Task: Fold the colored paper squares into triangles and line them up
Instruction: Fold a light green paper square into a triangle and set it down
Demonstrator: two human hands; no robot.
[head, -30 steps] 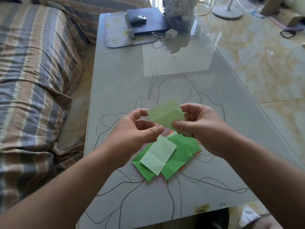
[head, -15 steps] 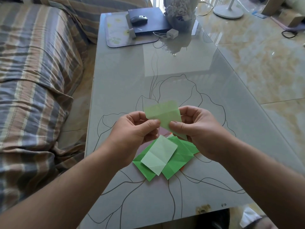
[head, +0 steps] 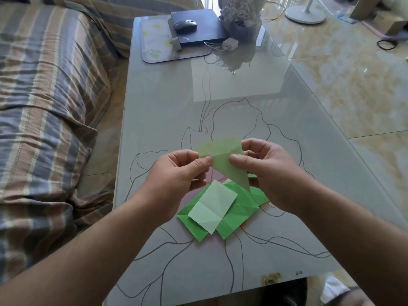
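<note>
Glossy grey tabletop (head: pixel 167 120) etched with a flower outline, filling the middle of the frame. Left hand (head: pixel 176 173), at frame centre, pinching the left edge of a pale green paper (head: pixel 225 160) between thumb and curled fingers. Right hand (head: pixel 267 168) pinching the same sheet at its right side, thumb on the front, fingers behind and mostly hidden. Sheet held in the air above the tabletop, folded to a downward point, translucent, faint creases across it. Directly below, a loose pile: a pale green creased square (head: pixel 213 207) lying on top of bright green papers (head: pixel 239 214), with slivers of orange paper (head: pixel 242 225) peeking out at the lower right; number of sheets hard to tell. Far upper centre: a dark box (head: pixel 207 34) carrying a computer mouse (head: pixel 185 25), a placemat (head: pixel 154 40), a potted dried bouquet (head: pixel 240 14) cut off by the frame top. Striped sofa (head: pixel 44 107) along the left.
</note>
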